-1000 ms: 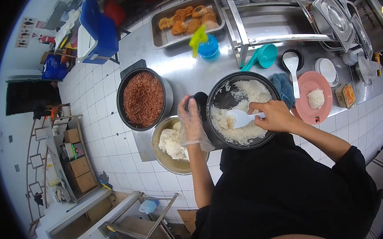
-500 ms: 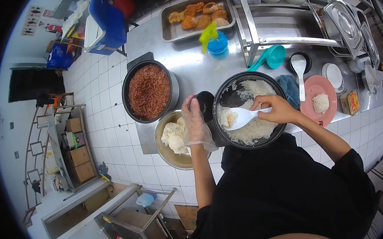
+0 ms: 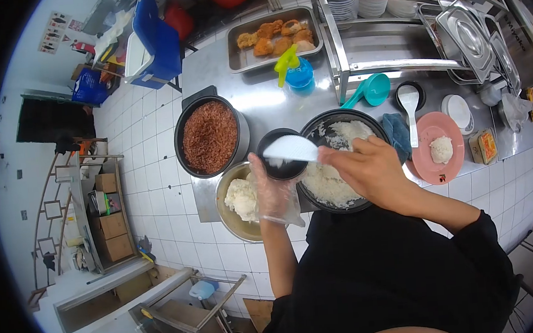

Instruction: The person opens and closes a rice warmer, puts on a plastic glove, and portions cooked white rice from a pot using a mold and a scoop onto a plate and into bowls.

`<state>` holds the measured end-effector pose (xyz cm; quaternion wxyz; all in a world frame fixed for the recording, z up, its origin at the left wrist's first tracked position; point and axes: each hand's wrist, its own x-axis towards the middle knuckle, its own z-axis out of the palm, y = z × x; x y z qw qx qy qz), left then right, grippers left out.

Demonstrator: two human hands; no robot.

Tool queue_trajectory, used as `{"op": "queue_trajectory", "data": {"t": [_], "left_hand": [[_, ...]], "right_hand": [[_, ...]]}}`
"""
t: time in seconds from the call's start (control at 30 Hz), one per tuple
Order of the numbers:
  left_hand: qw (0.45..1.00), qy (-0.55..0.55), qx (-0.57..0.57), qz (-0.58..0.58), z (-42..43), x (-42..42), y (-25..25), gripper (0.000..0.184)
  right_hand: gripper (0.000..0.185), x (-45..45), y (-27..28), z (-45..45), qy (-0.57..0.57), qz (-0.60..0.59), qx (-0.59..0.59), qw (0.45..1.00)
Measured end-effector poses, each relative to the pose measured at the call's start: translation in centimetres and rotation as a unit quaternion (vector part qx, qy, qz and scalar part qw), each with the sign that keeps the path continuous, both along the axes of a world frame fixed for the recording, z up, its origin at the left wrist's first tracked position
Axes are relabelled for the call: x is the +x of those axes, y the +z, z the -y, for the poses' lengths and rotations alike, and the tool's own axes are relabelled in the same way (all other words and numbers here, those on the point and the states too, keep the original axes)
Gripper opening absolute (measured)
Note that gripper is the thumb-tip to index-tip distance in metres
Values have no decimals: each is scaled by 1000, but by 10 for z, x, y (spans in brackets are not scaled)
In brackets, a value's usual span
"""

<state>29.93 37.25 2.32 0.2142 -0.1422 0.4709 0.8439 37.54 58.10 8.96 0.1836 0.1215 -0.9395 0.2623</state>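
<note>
My left hand, in a clear plastic glove, is closed around a small black bowl with some white rice in it. My right hand grips a white rice paddle, its blade over the bowl's mouth. Below my right wrist sits a black pot of white rice, partly hidden by that hand. Beside my left hand is a metal bowl holding a mound of white rice.
A pot of reddish-brown rice stands to the left. Behind are a tray of fried pieces and a blue spray bottle. Rightward lie a teal ladle, a blue cloth, another paddle and a pink plate with a rice mound.
The paddle has moved left from the rice pot to above the small black bowl. That bowl now faces upward more fully in my left hand, and rice shows in it.
</note>
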Motion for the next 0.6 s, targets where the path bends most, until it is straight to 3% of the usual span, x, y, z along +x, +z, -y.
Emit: {"op": "queue_trajectory", "data": {"t": [0.07,0.17,0.27,0.33,0.47,0.5,0.6], "left_hand": [[999,14,-14,29,-1,-5,-1,77],[998,56,-20,9,-2,-11,-4,76],[996,84,-32,-10,0,-30,-20,72],[994,97,-54,-10,-7,-49,-31,68],[979,77,-165,91,-23,-86,-74,64],[988,-12,-149,35,-21,-93,-90,67],[984,-26,-172,46,-37,-94,-74,68]], "right_hand": [[27,-5,0,-2,27,-1,48,998],[29,-13,23,-28,-8,7,-33,999],[25,-13,34,-58,-84,99,-43,991],[20,-11,17,-76,-76,128,-10,989],[16,-5,-11,-73,-49,214,83,972],[19,-4,-22,-69,-41,218,86,971],[24,-4,-27,-40,-81,254,89,960]]}}
